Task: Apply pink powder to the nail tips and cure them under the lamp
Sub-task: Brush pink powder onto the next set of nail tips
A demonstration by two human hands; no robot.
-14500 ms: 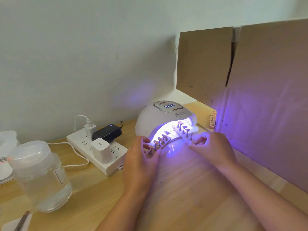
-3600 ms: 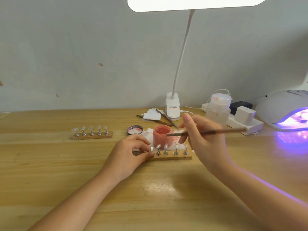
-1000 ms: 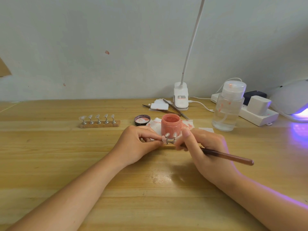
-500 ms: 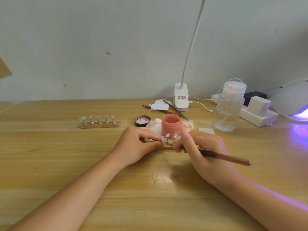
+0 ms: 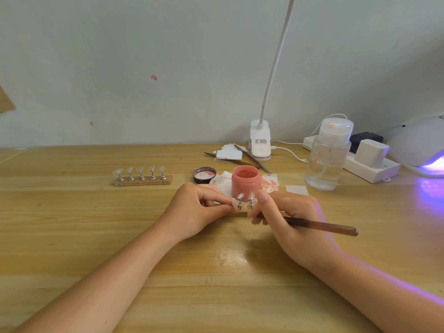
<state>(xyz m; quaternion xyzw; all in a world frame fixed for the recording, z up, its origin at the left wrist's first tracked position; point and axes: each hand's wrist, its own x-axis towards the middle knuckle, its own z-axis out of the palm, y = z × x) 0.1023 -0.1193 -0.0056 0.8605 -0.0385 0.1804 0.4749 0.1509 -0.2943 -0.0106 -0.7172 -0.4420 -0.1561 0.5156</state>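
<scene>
Pinching nail tip [image 5: 233,202] still, left hand [image 5: 197,210] | right hand [image 5: 292,218] gripping brush [image 5: 322,226], handle dipped lower

The small label on the white lamp clip [image 5: 260,143] is too blurred to read.

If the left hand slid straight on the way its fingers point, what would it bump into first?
The left hand points right, so it would probably hit the two silver stands at its fingertips first, then the right hand just beyond. Depth is hard to judge here.
</scene>
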